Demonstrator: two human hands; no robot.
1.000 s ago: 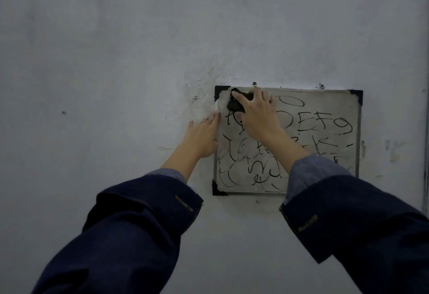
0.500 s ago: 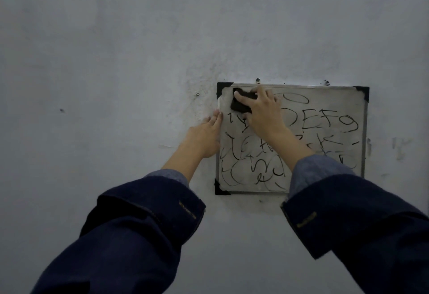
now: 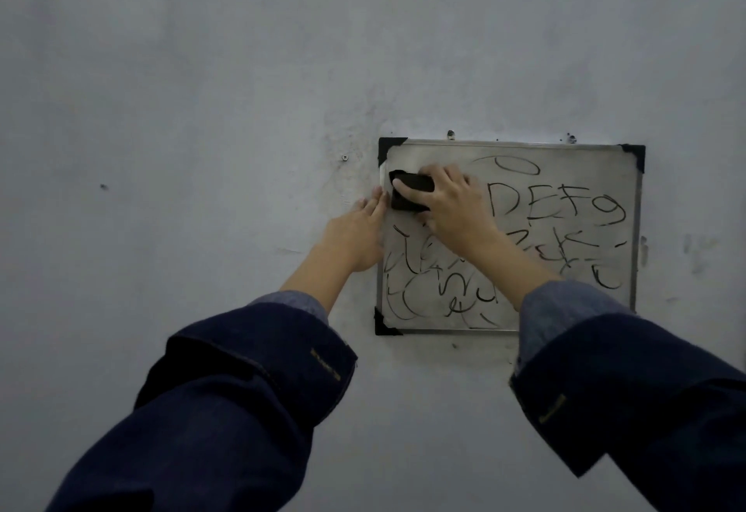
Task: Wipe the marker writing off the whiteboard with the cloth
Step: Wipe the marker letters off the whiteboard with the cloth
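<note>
My right hand (image 3: 452,204) is gripping the black cloth (image 3: 409,192) against the whiteboard's (image 3: 565,269) upper-left corner. My left hand (image 3: 355,237), fingers straight, is pressing flat beside the frame.

the whiteboard (image 3: 565,188) hangs on the wall (image 3: 202,107). the right hand (image 3: 452,204) lies on its upper left part, fingers (image 3: 428,176) over the cloth (image 3: 409,196). the left hand (image 3: 355,237) lies left of those fingers, on the board's left edge. the marker writing (image 3: 557,208) runs right of and below the fingers.
</note>
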